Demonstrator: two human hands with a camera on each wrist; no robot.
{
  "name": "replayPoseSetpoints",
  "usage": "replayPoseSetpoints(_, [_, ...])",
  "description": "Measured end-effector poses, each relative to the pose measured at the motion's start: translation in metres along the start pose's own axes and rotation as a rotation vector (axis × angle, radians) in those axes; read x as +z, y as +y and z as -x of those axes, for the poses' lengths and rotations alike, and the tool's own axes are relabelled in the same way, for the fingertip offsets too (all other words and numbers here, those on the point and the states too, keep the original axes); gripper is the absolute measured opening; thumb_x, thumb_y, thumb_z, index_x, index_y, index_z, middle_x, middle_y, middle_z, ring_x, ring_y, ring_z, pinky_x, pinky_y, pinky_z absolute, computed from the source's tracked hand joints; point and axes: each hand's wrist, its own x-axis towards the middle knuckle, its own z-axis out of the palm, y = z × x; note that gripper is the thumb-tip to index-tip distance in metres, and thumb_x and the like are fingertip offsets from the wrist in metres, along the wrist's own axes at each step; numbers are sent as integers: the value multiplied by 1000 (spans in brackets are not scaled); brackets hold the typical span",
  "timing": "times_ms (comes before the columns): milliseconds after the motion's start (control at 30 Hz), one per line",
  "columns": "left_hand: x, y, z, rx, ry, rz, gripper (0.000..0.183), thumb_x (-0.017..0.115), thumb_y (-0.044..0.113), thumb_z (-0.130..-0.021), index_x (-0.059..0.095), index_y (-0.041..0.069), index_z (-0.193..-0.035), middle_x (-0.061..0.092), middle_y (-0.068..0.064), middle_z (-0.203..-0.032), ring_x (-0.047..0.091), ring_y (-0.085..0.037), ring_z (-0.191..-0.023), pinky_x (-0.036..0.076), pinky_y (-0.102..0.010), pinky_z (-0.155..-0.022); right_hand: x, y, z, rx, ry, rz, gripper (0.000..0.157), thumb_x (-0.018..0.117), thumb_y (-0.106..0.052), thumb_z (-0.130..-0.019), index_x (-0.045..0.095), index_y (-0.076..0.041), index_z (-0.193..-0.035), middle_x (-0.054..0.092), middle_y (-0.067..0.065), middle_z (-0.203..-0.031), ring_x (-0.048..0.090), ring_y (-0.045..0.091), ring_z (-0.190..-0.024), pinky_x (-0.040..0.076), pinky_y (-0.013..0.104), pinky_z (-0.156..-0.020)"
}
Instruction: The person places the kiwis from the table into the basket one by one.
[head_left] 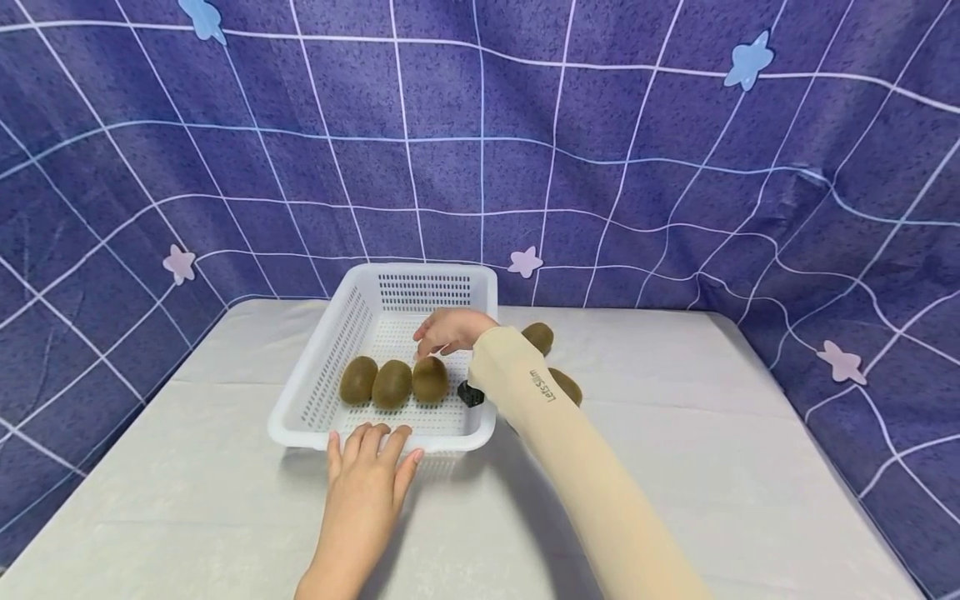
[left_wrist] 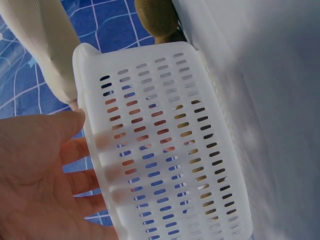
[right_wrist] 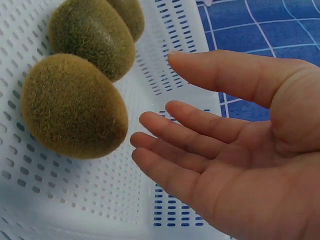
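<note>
A white perforated plastic basket [head_left: 292, 410] holds a row of three brown kiwis, the left one [head_left: 358, 380], the middle one [head_left: 392, 384] and the right one [head_left: 431, 380]. My left hand [head_left: 365, 485] holds the basket's near rim. Its fingertips hook over the rim and show faintly through the wall [left_wrist: 165, 135] in the left wrist view. Inside the basket, my right hand [head_left: 453, 327] hovers just beyond the right kiwi. The right wrist view shows its fingers [right_wrist: 175, 132] extended and apart from the nearest kiwi [right_wrist: 75, 107], with nothing in the palm.
Two more kiwis lie on the white-covered table [head_left: 712, 467] right of the basket, one farther back [head_left: 538, 337] and one nearer [head_left: 566, 386], partly behind the right sleeve [head_left: 570, 450]. A purple-blue grid-patterned curtain [head_left: 450, 167] hangs behind and beside the table.
</note>
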Motion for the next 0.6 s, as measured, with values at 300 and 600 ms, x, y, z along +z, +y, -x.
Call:
replayPoseSetpoints(300, [0,0,0,-9,-17,8,32,64,27,-93,63,6,-117,59,-17,-115,47,-41,-120,20,-71,-103,-1,-3,4,-99,-4,-30,48,64,1,-87,50,4,-132,56,14,-131,54,25,-120,39,40,-106])
replayPoseSetpoints(600, [0,0,1,-7,-9,15,32,64,27,-93,63,6,-116,59,-17,-114,47,-40,-119,19,-70,-104,-4,-8,13,-176,20,-11,48,66,-5,-89,51,-2,-134,59,11,-127,58,21,-115,44,37,-101])
